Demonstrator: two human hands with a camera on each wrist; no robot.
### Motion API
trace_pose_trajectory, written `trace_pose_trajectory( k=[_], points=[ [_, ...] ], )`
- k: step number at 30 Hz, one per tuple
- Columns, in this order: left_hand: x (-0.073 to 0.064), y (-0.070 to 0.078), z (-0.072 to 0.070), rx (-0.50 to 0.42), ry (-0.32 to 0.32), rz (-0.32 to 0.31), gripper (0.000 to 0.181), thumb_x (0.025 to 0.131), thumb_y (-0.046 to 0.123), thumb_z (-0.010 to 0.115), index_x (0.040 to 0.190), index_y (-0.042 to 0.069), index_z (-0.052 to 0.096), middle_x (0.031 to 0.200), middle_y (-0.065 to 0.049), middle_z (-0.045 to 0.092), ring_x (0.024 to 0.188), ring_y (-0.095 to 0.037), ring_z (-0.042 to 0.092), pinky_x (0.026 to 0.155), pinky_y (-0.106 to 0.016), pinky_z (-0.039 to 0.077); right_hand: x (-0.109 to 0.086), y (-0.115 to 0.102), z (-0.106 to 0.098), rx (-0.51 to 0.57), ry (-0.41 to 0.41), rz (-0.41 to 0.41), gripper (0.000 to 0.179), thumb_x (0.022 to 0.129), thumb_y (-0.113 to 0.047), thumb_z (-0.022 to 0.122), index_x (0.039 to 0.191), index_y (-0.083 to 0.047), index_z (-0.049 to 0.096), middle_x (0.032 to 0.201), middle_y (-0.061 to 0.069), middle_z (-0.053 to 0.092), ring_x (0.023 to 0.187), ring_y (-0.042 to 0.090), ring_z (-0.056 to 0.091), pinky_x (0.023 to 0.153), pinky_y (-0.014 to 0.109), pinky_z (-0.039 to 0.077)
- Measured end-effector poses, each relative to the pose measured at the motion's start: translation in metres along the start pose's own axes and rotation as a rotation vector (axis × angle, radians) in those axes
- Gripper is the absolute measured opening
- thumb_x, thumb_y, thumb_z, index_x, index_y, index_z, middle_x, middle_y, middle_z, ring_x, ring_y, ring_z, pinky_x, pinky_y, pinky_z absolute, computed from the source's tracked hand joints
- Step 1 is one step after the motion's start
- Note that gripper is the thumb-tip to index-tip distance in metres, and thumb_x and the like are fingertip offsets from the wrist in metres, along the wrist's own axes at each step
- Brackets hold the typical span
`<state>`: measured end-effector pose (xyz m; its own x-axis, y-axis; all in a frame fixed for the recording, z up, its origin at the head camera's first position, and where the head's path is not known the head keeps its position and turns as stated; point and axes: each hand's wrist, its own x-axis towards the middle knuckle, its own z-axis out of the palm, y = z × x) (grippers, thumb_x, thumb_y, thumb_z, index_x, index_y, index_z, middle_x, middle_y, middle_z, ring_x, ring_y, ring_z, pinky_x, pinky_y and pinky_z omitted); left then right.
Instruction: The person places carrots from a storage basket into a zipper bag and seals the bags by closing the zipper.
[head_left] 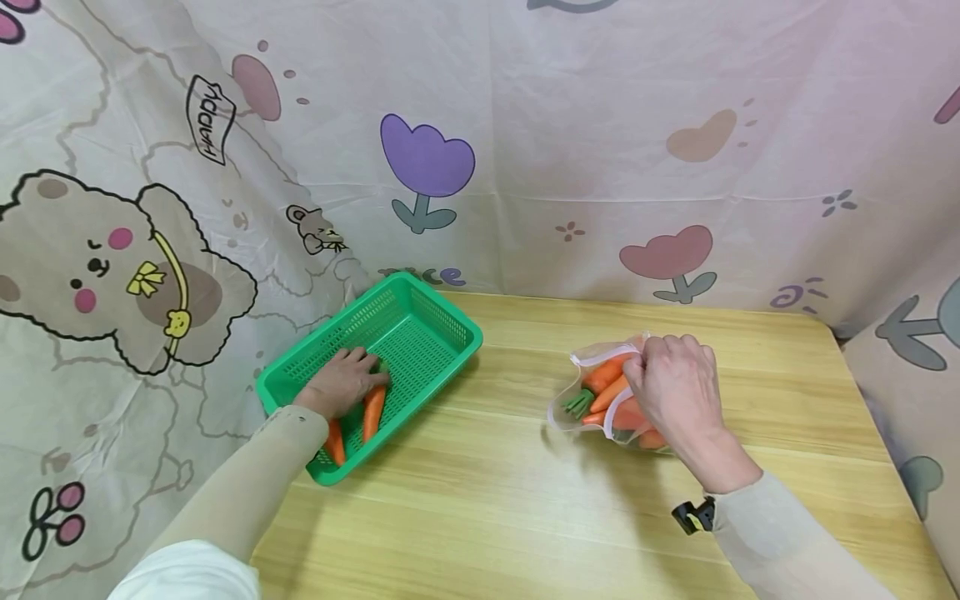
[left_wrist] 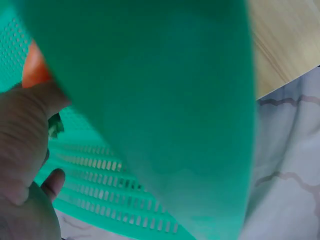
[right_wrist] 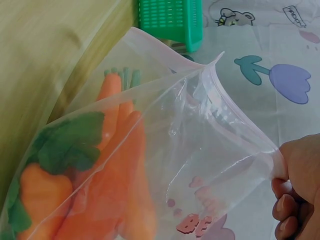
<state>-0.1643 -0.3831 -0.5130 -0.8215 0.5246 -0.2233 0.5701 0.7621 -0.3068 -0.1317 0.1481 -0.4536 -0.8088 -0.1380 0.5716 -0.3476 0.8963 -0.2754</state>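
The left hand (head_left: pixel 341 385) is inside a green plastic basket (head_left: pixel 427 398), its thumb and fingers around the leafy end of a carrot (head_left: pixel 373 414). In the left wrist view, the thumb lies against that carrot (left_wrist: pixel 35 67), and much of the scene is hidden by the basket wall (left_wrist: pixel 165 110). Another carrot (head_left: pixel 335 443) lies below the wrist in the basket. The right hand (head_left: pixel 678 387) pinches the rim of a clear zip bag (right_wrist: pixel 170 150), whose mouth gapes toward the basket. Inside the bag are several carrots (right_wrist: pixel 135 175), green leaves (right_wrist: pixel 75 142) and a rounded orange vegetable (right_wrist: pixel 46 192).
Basket and bag stand on a light wooden table (head_left: pixel 480 500), the basket at the left and the bag at the right. A printed cloth (head_left: pixel 540 167) hangs behind the table and along its sides. A black strap buckle (head_left: pixel 693 517) sits on the right wrist.
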Motion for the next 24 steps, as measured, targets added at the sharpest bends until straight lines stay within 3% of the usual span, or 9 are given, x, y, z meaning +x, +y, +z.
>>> trace_pose_trajectory(
  k=[3,4,9,11,15,24],
  points=[
    [-0.002,-0.006,-0.001,-0.024,-0.002,-0.086,0.059,0.074,0.011,0.092,0.127,0.023,0.068,0.119,-0.011,0.061,0.112,-0.036,0.050,0.098,-0.055,0.045,0.000,0.000,0.000,-0.003,0.000,0.000,0.026,0.085,-0.008,0.059,0.062,-0.008,0.048,0.058,0.007,0.046,0.061,0.035,0.046,0.061,0.042,0.032],
    [-0.003,-0.008,-0.003,-0.033,-0.012,-0.128,0.055,0.079,0.015,0.090,0.129,0.019,0.069,0.121,-0.014,0.062,0.113,-0.037,0.051,0.099,-0.056,0.046,0.000,0.000,0.000,-0.003,0.000,-0.001,0.026,0.085,-0.008,0.059,0.062,-0.008,0.049,0.058,0.007,0.046,0.061,0.035,0.046,0.061,0.042,0.032],
    [0.000,-0.015,-0.013,-0.112,-0.119,-0.354,0.044,0.093,0.031,0.081,0.125,0.004,0.070,0.125,-0.024,0.063,0.118,-0.045,0.050,0.101,-0.063,0.046,0.000,0.000,0.000,-0.004,0.007,-0.006,0.025,0.085,-0.008,0.059,0.062,-0.008,0.049,0.058,0.007,0.046,0.061,0.035,0.046,0.060,0.042,0.031],
    [0.002,-0.017,-0.014,-0.143,-0.160,-0.404,0.037,0.098,0.030,0.073,0.123,0.002,0.070,0.126,-0.026,0.063,0.118,-0.046,0.050,0.100,-0.064,0.045,0.000,0.001,0.000,-0.004,0.007,-0.008,0.025,0.085,-0.009,0.059,0.062,-0.008,0.049,0.058,0.007,0.046,0.061,0.035,0.045,0.060,0.041,0.031],
    [0.004,-0.020,-0.011,-0.184,-0.193,-0.413,0.033,0.103,0.023,0.065,0.128,0.002,0.068,0.129,-0.027,0.062,0.120,-0.047,0.049,0.101,-0.066,0.044,0.000,0.002,-0.001,-0.006,0.004,-0.006,0.027,0.085,-0.009,0.058,0.061,-0.008,0.047,0.057,0.007,0.045,0.061,0.034,0.045,0.060,0.041,0.030],
    [0.006,-0.018,-0.011,-0.132,-0.146,-0.313,0.027,0.104,0.018,0.067,0.128,0.007,0.068,0.130,-0.023,0.060,0.121,-0.045,0.046,0.102,-0.065,0.041,0.000,0.002,-0.003,-0.003,-0.002,0.004,0.025,0.084,-0.008,0.058,0.062,-0.008,0.048,0.058,0.007,0.045,0.061,0.034,0.045,0.060,0.041,0.031]
  ],
)
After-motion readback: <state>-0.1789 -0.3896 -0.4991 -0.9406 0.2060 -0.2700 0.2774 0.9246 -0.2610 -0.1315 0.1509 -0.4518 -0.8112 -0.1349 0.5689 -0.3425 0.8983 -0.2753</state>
